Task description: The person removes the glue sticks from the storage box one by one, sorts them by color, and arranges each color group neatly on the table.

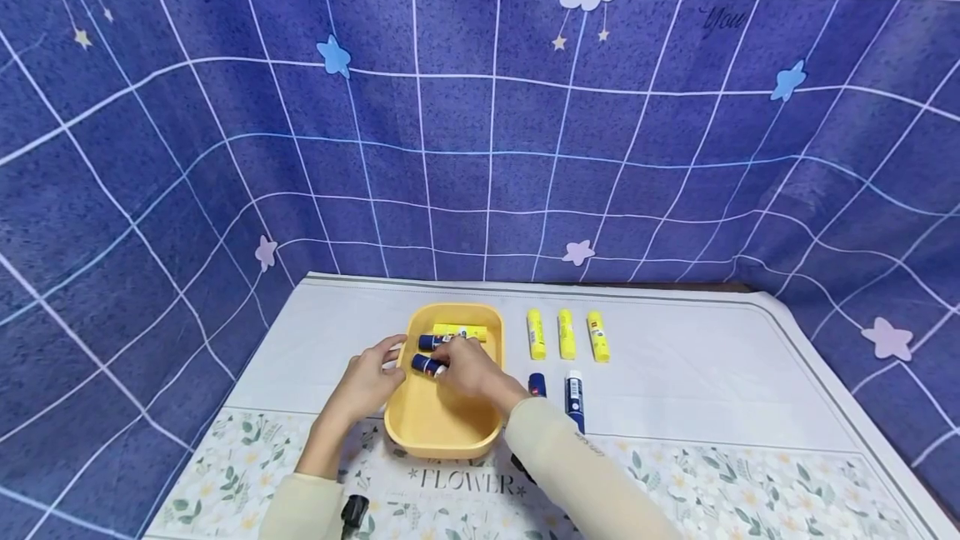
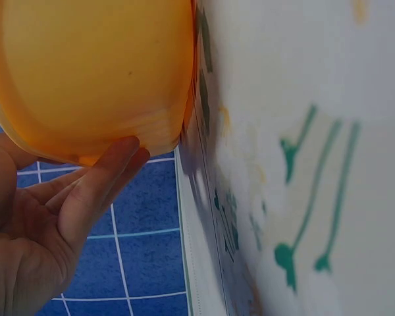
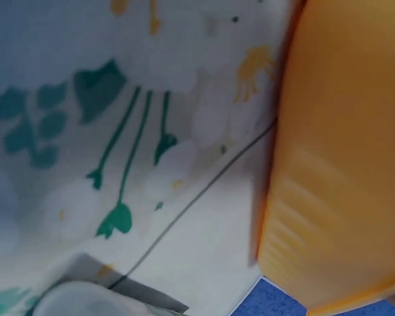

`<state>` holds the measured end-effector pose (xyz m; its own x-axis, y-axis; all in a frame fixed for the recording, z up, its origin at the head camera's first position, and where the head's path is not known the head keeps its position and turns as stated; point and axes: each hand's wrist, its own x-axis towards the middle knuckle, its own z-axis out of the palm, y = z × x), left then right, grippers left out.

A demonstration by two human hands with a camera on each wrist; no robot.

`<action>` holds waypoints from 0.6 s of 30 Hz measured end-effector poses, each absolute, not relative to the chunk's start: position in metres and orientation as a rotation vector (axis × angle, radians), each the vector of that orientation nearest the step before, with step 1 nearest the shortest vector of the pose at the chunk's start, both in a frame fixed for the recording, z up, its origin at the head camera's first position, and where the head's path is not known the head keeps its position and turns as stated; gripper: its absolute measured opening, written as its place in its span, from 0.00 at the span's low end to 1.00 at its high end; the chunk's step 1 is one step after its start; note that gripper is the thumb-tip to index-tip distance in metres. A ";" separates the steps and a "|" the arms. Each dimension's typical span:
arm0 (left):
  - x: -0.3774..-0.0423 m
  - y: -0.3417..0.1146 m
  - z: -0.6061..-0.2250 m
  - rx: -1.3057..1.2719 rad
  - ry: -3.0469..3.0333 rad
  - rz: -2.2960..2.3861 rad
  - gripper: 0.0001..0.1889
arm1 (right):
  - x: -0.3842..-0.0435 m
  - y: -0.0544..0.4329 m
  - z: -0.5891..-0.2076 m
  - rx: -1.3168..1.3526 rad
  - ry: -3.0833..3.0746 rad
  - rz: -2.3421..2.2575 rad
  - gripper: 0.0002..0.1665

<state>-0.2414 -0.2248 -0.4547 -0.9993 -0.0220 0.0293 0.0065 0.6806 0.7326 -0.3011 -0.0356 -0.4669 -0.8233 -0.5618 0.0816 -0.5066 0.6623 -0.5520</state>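
Note:
A yellow plastic bin [image 1: 444, 432] sits on the table. Inside its far end lie a yellow glue stick [image 1: 472, 331] and a blue-capped glue stick [image 1: 429, 342], partly covered by my right hand [image 1: 467, 367]. That hand reaches into the bin and pinches another blue-capped glue stick [image 1: 424, 365] by its white end. At the bin's left side is my left hand [image 1: 366, 380], its fingers [image 2: 108, 174] resting against the outer wall near the rim. The right wrist view shows the bin's outer wall [image 3: 342, 164], but the right hand's grip is out of sight there.
Right of the bin, three yellow glue sticks [image 1: 566, 335] stand in a row on the white tabletop. Nearer lie a blue-and-white glue stick [image 1: 574, 398] and a blue one [image 1: 537, 384], partly hidden by the right sleeve [image 1: 558, 448]. A purple-blue curtain [image 1: 465, 107] hangs behind.

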 end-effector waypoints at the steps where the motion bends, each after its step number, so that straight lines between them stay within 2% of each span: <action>1: -0.242 -0.225 -0.455 0.008 -2.846 -1.239 0.32 | -0.301 -0.035 -0.466 -0.892 2.776 -0.903 0.21; 18: -0.240 -0.221 -0.453 0.018 -2.858 -1.205 0.33 | -0.290 0.000 -0.442 -0.664 2.502 -1.639 0.22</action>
<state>-0.2402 -0.2211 -0.4535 -0.9991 -0.0260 0.0322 0.0049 0.6984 0.7157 -0.2901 -0.0002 -0.4422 -0.9031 -0.3953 0.1679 -0.3118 0.3346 -0.8893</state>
